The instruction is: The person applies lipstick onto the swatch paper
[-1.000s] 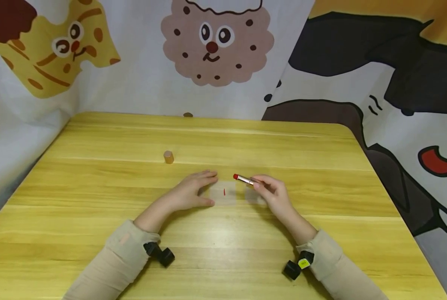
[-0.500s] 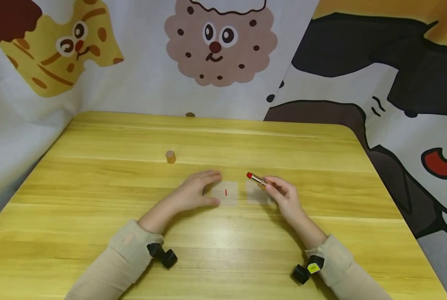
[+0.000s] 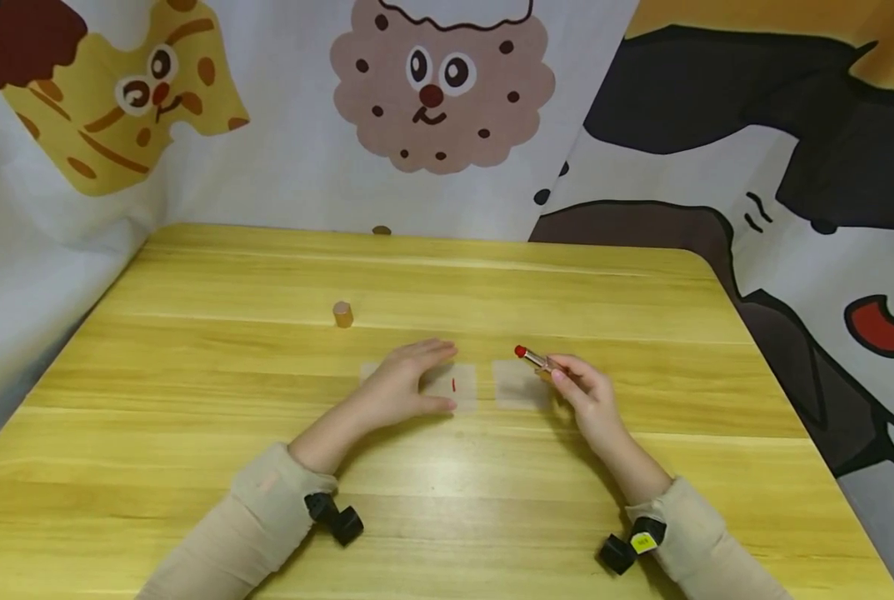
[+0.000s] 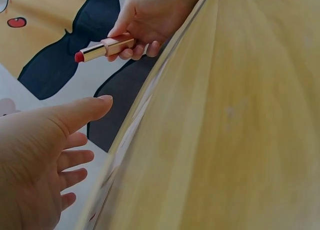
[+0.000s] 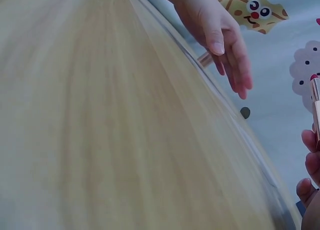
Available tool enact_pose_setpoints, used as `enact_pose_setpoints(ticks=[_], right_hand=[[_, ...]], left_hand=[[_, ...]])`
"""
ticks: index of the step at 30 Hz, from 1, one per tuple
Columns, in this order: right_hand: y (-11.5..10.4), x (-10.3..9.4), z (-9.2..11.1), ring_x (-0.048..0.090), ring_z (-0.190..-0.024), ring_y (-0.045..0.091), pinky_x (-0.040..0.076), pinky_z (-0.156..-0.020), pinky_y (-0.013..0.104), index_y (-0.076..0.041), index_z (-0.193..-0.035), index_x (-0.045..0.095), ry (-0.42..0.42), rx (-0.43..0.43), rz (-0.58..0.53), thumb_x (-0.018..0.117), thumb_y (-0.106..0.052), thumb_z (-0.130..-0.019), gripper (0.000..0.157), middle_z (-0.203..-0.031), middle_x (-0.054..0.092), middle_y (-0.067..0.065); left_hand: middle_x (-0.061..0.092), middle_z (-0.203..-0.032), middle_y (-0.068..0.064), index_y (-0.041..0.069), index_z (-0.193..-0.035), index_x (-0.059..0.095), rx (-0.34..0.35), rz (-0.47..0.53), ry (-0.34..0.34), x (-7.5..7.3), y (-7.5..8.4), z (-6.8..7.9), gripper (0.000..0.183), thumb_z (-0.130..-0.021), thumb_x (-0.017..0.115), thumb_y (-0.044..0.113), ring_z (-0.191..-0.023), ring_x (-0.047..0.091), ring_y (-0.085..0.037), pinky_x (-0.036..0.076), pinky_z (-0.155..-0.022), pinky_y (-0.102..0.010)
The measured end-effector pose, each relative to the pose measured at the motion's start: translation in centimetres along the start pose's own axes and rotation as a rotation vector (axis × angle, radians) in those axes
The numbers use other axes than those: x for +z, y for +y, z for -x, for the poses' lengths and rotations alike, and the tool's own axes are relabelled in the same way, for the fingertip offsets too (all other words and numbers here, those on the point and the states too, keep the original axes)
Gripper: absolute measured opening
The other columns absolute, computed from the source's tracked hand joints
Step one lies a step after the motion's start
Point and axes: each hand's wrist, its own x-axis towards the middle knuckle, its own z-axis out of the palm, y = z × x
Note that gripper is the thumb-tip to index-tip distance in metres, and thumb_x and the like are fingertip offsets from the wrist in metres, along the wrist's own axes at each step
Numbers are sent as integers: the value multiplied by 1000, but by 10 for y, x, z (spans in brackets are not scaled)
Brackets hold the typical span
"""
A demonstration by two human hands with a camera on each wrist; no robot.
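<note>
My right hand (image 3: 589,400) holds an uncapped lipstick (image 3: 540,361) between thumb and fingers. Its red tip points up and left, above a pale, see-through square (image 3: 514,387) on the table. In the left wrist view the lipstick (image 4: 104,48) shows a gold and pink case. My left hand (image 3: 405,383) is spread with thumb and fingers apart, over a second pale square (image 3: 467,392) that bears a short red stroke (image 3: 454,385). Part of this square lies hidden under the hand. The lipstick cap (image 3: 343,314) stands farther back, left of centre.
The wooden table (image 3: 447,517) has rounded back corners. A curtain (image 3: 267,183) printed with cartoon food hangs behind it. Another pale patch (image 3: 367,372) shows at the left hand's back edge. Black wrist cameras (image 3: 334,518) sit at both cuffs.
My right hand has moved right with the lipstick, uncovering more of the right-hand square. My left hand has shifted slightly right, nearer the red stroke. The cap stays where it was.
</note>
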Motion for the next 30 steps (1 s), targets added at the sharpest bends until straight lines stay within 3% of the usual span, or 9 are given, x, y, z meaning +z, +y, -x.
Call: enact_pose_setpoints(ticks=[8,12,30], right_hand=[[1,-7,2,63,-78,14,48,-62,21,20,-105,58,16,-17,6,50,9,-94,18,-93,70,-1],[1,-9,4,58,-70,14,44,-55,22,20,-103,58,42,-19,14,50,10,-93,17,-89,69,1],[3,-22,9,55,-63,13,41,-49,23,22,-103,57,72,-35,10,50,13,-92,16,-88,70,6]], left_hand=[[39,-148,-9,7,-143,43,0,0,3,6,7,-6,79,-81,76,41,-139,28,-26,17,-112,-49],[37,-149,-6,8,-144,43,-11,11,-5,9,11,-7,78,-81,75,42,-139,27,-25,16,-112,-46],[40,-147,-11,5,-141,47,57,-22,-24,24,27,-24,75,-81,75,41,-138,30,-28,18,-112,-46]])
